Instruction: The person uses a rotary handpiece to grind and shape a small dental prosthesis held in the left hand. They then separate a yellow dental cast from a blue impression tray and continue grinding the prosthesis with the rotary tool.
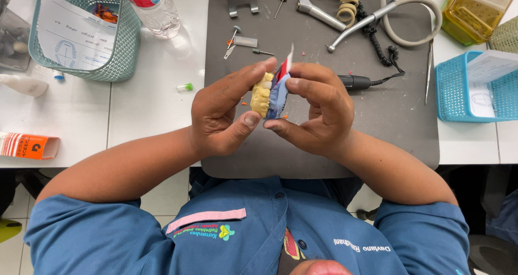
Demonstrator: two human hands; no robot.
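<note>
Left hand (224,116): thumb and forefinger closed on the yellow dental cast (261,94), pinched from its outer side. Right hand (318,110): fingers closed on the blue dental cast (278,100), pressing it face to face against the yellow one, a thin red-and-white strip (284,64) caught between them and standing up above the pair. Both casts are held in the air over the middle of the grey bench mat (399,124), touching nothing below. Risks, as judged: the hold is by fingertips only, so uneven pressure could slide one cast off the other, let the strip slip out, or drop a cast onto the mat and chip its teeth; the black handpiece (353,82) and its coiled cord lie just beside the right hand and could be knocked; loose burs (263,52) lie near, further up the mat. Containers: teal basket (116,43), upper left, holds a printed sheet and something orange beneath it; blue basket (458,86), right edge, holds a paper form; amber plastic box (475,11), upper right, contents unclear; clear plastic bottle (156,11), contents not discernible; orange carton (27,145), lying flat at left, end open, contents hidden.
</note>
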